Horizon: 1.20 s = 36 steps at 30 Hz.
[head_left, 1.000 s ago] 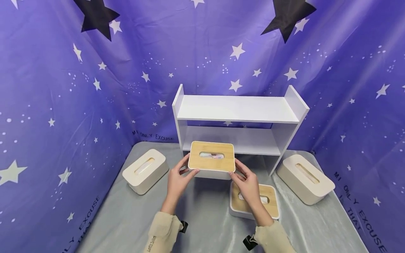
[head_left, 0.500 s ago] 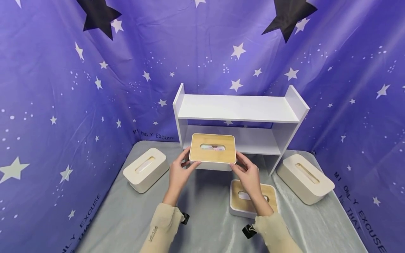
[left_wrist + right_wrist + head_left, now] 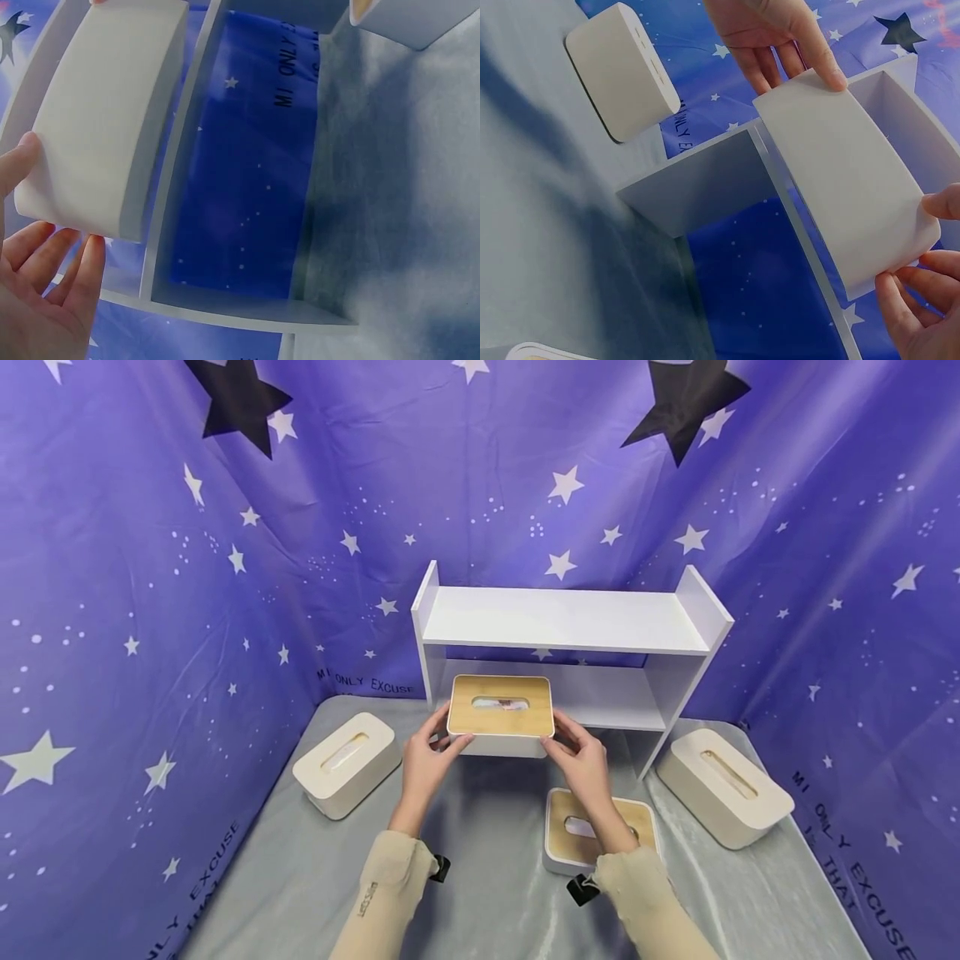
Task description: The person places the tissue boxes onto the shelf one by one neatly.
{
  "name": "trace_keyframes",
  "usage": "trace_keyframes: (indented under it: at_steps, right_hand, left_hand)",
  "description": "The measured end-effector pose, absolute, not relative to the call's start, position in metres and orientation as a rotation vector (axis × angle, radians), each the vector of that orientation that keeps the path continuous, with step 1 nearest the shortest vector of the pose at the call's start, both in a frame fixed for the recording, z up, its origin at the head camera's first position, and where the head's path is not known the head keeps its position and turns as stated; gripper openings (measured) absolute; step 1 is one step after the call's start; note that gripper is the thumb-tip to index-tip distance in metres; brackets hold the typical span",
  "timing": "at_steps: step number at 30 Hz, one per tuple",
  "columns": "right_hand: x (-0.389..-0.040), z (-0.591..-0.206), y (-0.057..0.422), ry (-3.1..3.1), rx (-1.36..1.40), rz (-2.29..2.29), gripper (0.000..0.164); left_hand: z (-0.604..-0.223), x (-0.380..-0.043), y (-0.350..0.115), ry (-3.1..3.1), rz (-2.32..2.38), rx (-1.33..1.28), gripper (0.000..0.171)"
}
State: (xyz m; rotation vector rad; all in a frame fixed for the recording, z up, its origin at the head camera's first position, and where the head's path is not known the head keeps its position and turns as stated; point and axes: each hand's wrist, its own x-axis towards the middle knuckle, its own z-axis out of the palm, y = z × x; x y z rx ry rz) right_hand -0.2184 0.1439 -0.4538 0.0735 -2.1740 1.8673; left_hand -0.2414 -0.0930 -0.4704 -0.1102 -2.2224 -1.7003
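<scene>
Both hands hold a white tissue box with a bamboo lid (image 3: 501, 717) in front of the shelf, up off the table, lid upward. My left hand (image 3: 427, 764) grips its left end, thumb on the near side. At the right end, my right hand (image 3: 585, 760) grips the same way. The wrist views show the box's plain white side (image 3: 112, 112), with the fingers at its lower corners. A white shelf unit (image 3: 562, 618) stands behind; its lower board (image 3: 600, 693) is partly hidden by the box.
A second bamboo-lidded tissue box (image 3: 562, 843) lies on the grey cloth (image 3: 495, 893), partly under my right forearm. Cream tissue boxes stand at left (image 3: 348, 768) and right (image 3: 723, 789). A purple starry curtain (image 3: 480, 468) encloses the table.
Both hands have carried the bamboo-lidded box forward, closer to the shelf's lower board, with a slight shift left lately. The other boxes have stayed put.
</scene>
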Motion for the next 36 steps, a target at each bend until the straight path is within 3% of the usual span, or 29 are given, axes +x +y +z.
trace_keyframes:
  at_steps: [19,36]
  right_hand:
    - [-0.235,-0.457,0.141,-2.215,0.051,1.818,0.048]
    - [-0.244,-0.463,0.132,-2.140,-0.049,1.748,0.028]
  left_hand:
    - [-0.468,-0.252,-0.087,-2.271,-1.588,-0.050,0.062]
    - [-0.465,-0.257,-0.079,-2.219,-1.472,0.141,0.047]
